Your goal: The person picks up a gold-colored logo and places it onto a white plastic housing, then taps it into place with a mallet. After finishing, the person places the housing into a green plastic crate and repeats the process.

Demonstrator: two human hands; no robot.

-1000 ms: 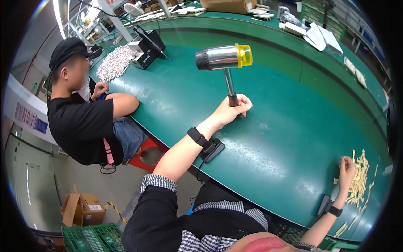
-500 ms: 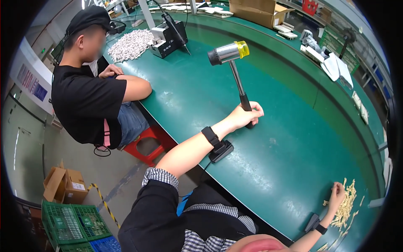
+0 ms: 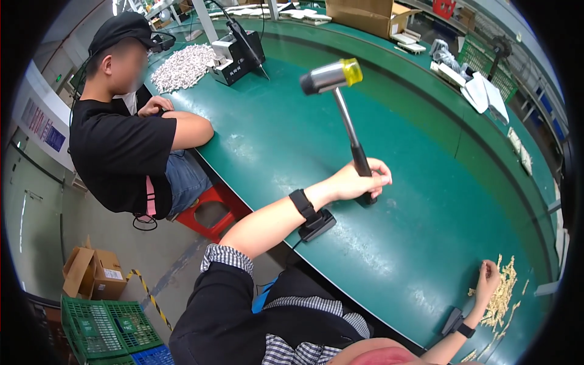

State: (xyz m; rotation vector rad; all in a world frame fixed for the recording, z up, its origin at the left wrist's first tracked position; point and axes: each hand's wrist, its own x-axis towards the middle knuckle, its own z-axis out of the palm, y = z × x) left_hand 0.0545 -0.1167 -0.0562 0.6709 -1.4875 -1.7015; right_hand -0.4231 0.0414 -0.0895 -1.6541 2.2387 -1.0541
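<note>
Gripping the hammer low on its black handle with my left hand, fingers wrapped round. Metal head is up, shaft leaning left, well above the counter. Handle butt pokes out below my fist; can't tell if it touches the counter. Doing this hold well, I'd say: firm fist, steady wrist, since the weight probably sits far up at the head and would tip a slack grip. Choking up should give finer control. Wrist box under my left wrist sits low; I'd watch it for bumps.

Right hand is beside the pile of pale yellow pieces, fingers bunched; can't tell if they pinch anything. Pieces look thin and strewn, so a light fingertip touch likely suits. Pile is well apart from the hammer; good gap to have.

Off to the left, co-worker in black, arm on the counter edge. I'd hold the hammer clear of that side. Beyond: heap of white pieces, then black device. Both well apart from the hammer. Far back, cardboard box, out of the way.
</note>
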